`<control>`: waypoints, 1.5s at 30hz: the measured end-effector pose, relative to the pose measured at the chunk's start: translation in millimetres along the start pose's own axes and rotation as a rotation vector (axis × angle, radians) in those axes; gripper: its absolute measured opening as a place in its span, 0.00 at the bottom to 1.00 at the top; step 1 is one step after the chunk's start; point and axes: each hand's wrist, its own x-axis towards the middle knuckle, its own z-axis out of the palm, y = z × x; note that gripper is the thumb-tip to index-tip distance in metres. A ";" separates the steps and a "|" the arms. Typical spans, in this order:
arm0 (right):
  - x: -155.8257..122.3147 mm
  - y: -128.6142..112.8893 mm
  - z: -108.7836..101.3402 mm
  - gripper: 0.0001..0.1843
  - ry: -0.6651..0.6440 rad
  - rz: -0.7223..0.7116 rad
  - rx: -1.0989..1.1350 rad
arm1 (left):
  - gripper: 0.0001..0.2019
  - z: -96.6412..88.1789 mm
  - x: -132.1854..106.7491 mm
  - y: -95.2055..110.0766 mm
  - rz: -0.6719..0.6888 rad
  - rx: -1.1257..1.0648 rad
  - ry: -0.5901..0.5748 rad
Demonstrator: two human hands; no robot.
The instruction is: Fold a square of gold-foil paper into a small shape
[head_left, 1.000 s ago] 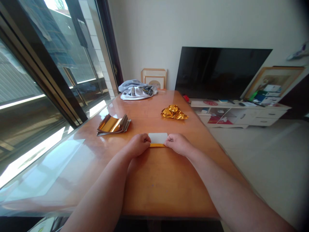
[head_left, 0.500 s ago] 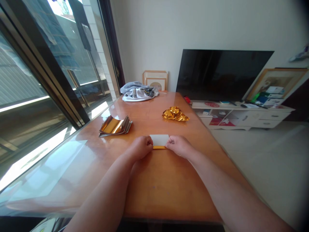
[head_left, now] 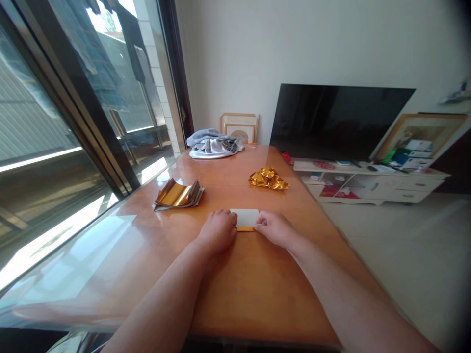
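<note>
Your left hand (head_left: 219,231) and right hand (head_left: 274,229) pinch the two short ends of a foil sheet (head_left: 245,218), white side up, against the table (head_left: 235,294), fingers curled, so it cannot shift. Farther out lie stacked foil sheets (head_left: 178,194), crumpled gold foil (head_left: 269,178), and a gray cloth (head_left: 214,145).

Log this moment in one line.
left hand: folded foil paper, left edge | right hand: right edge | nearby: foil stack, crumpled foil

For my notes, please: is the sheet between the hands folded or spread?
Folded, it appears: the sheet shows a white face above a narrow gold strip, between the left hand and the right hand.
</note>
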 end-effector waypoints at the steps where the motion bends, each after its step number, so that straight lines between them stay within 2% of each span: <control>1: 0.0 -0.5 0.0 0.07 -0.001 0.000 -0.002 | 0.06 -1.3 -1.0 1.2 -0.002 0.019 0.002; 5: -1.0 -3.3 -0.8 0.06 -0.006 0.009 -0.012 | 0.09 -6.5 -4.4 8.7 0.022 0.128 0.028; 11: -2.8 -7.3 -2.8 0.05 0.004 0.016 -0.033 | 0.10 -5.5 -5.2 18.6 0.184 0.174 -0.018; 20: -2.1 -7.8 0.2 0.03 0.016 0.022 -0.043 | 0.11 -7.1 -10.1 27.4 0.238 0.164 -0.083; 25: -1.5 -10.3 -1.6 0.02 0.013 0.031 -0.066 | 0.13 -10.5 -13.4 33.4 0.215 0.177 -0.138; 31: -3.3 -11.4 -5.2 0.03 0.007 0.068 -0.108 | 0.12 -16.7 -16.0 30.3 0.220 0.196 -0.154; 40: -9.9 -6.5 -25.1 0.06 0.032 0.143 -0.232 | 0.13 -20.1 -17.4 30.9 0.221 0.186 -0.160; 42: -14.3 -13.5 -30.2 0.09 0.052 0.115 -0.282 | 0.13 -20.2 -17.5 30.3 0.220 0.183 -0.161; 45: -25.9 -29.6 -31.2 0.15 0.029 -0.064 -0.421 | 0.13 -19.6 -17.7 29.2 0.218 0.183 -0.161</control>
